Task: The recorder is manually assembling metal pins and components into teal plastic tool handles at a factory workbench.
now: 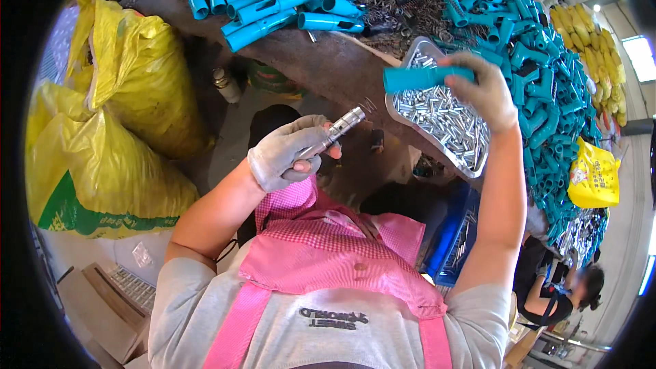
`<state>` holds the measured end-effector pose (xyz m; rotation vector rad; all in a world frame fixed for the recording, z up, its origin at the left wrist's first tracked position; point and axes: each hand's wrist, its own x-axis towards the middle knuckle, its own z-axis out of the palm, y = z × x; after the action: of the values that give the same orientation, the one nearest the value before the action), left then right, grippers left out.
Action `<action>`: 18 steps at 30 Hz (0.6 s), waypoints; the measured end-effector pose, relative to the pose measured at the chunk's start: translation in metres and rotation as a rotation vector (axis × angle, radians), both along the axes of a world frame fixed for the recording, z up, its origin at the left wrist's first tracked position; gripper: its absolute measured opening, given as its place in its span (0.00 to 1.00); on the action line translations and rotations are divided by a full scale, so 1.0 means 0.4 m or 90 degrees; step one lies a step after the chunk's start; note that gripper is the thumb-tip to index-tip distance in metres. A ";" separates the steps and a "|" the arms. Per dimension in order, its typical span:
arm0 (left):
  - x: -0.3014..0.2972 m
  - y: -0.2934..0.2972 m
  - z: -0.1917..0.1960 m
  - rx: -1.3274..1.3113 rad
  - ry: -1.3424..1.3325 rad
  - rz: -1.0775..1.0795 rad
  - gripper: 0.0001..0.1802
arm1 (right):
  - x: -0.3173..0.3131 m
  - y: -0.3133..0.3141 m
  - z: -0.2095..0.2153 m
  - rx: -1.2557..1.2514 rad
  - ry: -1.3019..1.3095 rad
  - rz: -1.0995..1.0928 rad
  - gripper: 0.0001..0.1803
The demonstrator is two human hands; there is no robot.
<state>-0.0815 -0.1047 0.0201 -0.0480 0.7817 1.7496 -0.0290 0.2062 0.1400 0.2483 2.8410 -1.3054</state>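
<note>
My left hand (pixel 290 154), in a pale glove with bare fingertips, is closed around a ribbed silver metal cylinder (pixel 339 130) tilted up to the right. A thin coil spring (pixel 369 104) shows at the cylinder's upper end. In my gloved right hand (pixel 488 89) is a teal plastic tube (pixel 417 80), gripped by its right end and lying almost level. The tube is above a clear plastic tray (pixel 428 138) filled with small silver pins (pixel 444 119). The two held parts are apart from each other.
Teal plastic housings (pixel 273 10) are heaped along the brown bench edge (pixel 301 58) and far down the right. Yellow sacks (pixel 140 68) stand on the left. A blue bin (pixel 447 239) is beside my right elbow. Another person (pixel 557 294) works at the far right, near a yellow bag (pixel 594 174).
</note>
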 end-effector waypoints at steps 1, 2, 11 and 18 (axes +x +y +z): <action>-0.004 0.007 0.005 -0.001 -0.002 -0.013 0.06 | 0.048 -0.006 -0.003 -0.005 -0.030 -0.025 0.12; -0.008 0.013 0.016 -0.009 0.041 -0.063 0.07 | 0.085 0.007 -0.028 -0.029 0.002 -0.002 0.12; 0.044 0.079 0.059 -0.046 0.431 -0.332 0.23 | 0.255 -0.107 -0.115 -0.308 -0.179 0.007 0.17; 0.078 0.110 0.051 -0.058 0.323 -0.351 0.24 | 0.317 -0.155 -0.143 -0.219 0.009 0.020 0.18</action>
<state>-0.0504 -0.0608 0.0406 0.5227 1.1160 1.2024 0.0979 0.1443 0.0829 0.1883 2.5566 -1.7594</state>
